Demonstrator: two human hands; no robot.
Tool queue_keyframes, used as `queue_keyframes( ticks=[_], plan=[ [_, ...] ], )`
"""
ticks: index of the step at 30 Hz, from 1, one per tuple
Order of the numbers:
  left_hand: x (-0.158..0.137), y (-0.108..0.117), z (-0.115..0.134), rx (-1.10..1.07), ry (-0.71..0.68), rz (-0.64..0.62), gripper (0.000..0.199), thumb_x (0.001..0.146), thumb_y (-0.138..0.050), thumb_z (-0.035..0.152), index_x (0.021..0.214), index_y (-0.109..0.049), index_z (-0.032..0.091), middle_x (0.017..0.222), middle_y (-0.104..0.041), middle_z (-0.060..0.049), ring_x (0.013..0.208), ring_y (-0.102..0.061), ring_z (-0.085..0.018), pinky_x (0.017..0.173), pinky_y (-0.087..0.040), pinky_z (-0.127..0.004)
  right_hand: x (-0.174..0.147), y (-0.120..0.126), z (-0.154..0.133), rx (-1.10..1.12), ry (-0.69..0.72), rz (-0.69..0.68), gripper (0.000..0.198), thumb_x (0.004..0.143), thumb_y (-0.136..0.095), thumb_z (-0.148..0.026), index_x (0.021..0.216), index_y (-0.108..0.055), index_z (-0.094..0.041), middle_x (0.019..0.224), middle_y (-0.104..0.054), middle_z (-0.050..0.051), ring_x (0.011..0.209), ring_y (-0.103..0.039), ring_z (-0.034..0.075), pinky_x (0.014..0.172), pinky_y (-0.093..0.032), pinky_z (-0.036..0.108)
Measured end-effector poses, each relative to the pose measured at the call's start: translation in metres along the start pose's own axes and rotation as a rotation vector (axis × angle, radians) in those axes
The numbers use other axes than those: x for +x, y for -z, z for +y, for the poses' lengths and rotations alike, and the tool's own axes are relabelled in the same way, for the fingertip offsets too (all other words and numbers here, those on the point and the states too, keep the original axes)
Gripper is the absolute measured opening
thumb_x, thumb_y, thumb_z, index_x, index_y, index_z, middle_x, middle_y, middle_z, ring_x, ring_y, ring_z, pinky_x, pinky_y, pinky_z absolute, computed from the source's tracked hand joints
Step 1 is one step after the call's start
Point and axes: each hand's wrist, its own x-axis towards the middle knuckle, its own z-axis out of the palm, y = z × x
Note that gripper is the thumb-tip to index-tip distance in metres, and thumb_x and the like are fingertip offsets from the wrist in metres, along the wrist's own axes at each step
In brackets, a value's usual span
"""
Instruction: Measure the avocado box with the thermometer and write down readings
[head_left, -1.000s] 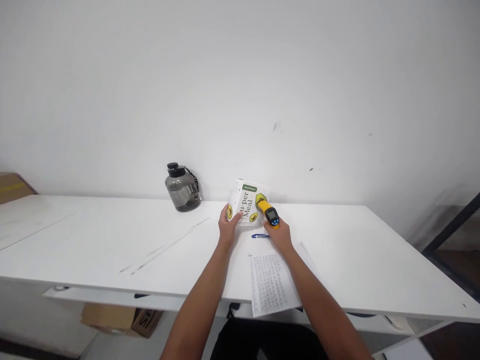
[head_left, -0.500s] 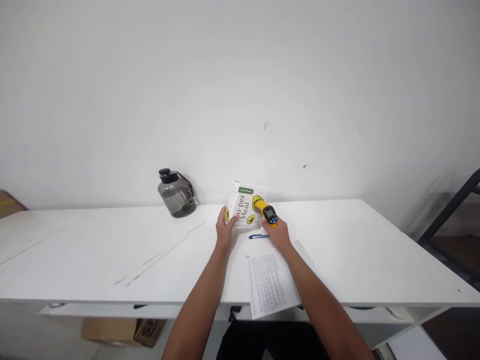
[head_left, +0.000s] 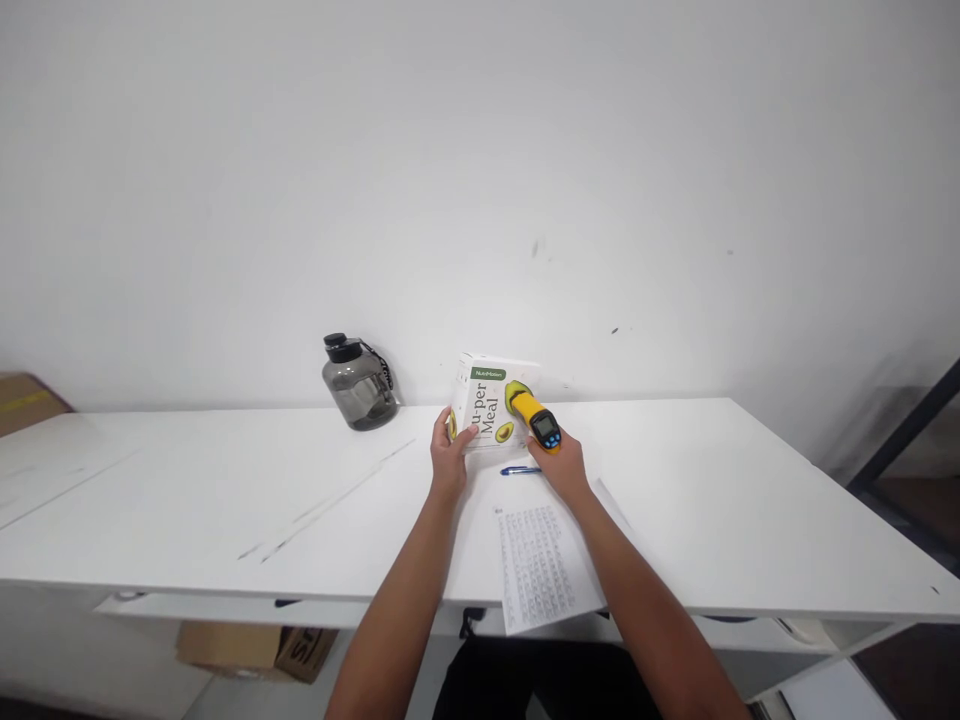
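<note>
My left hand [head_left: 451,448] grips the left edge of a white food box [head_left: 486,402], its thumb on the front face. The box is tilted upright and shows avocado pictures, a green label and the words "Meal" and "u-per". Wrapped round the handle of a yellow and black infrared thermometer [head_left: 537,420] is my right hand [head_left: 562,465]. The thermometer's nose points at the right part of the box front, and its small screen and blue buttons face me. Whether the nose touches the box I cannot tell. Below the box lies a blue pen [head_left: 519,470].
A printed sheet of paper [head_left: 541,570] overhangs the front edge of the white table [head_left: 225,500]. A grey water jug [head_left: 360,385] stands at the back by the wall. Cardboard boxes show at the far left [head_left: 30,402] and under the table [head_left: 232,648].
The view has shifted slightly. The box leans a little differently and its top sits higher. The thermometer has moved slightly right, still aimed at the box.
</note>
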Motion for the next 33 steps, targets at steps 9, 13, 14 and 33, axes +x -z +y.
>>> queue_keyframes(
  ticks=[9,13,14,33],
  plan=[
    [-0.003,-0.005,0.006,-0.145,0.051,0.044,0.075,0.060,-0.088,0.028,0.128,-0.057,0.022,0.126,-0.068,-0.011,0.113,-0.068,-0.028,0.098,-0.055,-0.040,0.001,-0.001,0.004,-0.009,-0.002,0.012,0.030,0.073,-0.067,-0.051,0.078,-0.065,-0.021,0.067,-0.062,0.000,0.065,-0.054,0.018,0.062,-0.044,0.030],
    [-0.002,-0.006,0.003,-0.155,0.080,0.116,0.070,0.062,-0.087,0.028,0.123,-0.054,0.024,0.121,-0.068,-0.009,0.105,-0.070,-0.024,0.089,-0.058,-0.036,-0.001,-0.005,0.003,0.027,0.010,0.025,0.035,0.075,-0.068,-0.055,0.084,-0.066,-0.021,0.072,-0.064,0.000,0.069,-0.056,0.019,0.065,-0.047,0.031],
    [-0.002,-0.005,0.002,-0.146,0.090,0.138,0.069,0.064,-0.087,0.028,0.124,-0.052,0.025,0.122,-0.067,-0.009,0.104,-0.071,-0.023,0.087,-0.059,-0.035,-0.002,-0.005,0.002,0.030,0.013,0.031,0.036,0.075,-0.068,-0.056,0.087,-0.067,-0.021,0.074,-0.065,0.001,0.071,-0.058,0.020,0.067,-0.048,0.032],
    [0.003,0.005,-0.027,0.663,0.055,-0.026,0.069,0.073,-0.085,0.040,0.120,-0.038,0.021,0.126,-0.059,-0.011,0.117,-0.063,-0.024,0.099,-0.052,-0.040,-0.006,-0.014,-0.001,0.103,0.050,0.121,0.051,0.079,-0.065,-0.054,0.116,-0.066,-0.020,0.113,-0.071,0.011,0.105,-0.065,0.030,0.094,-0.052,0.045]
  ],
)
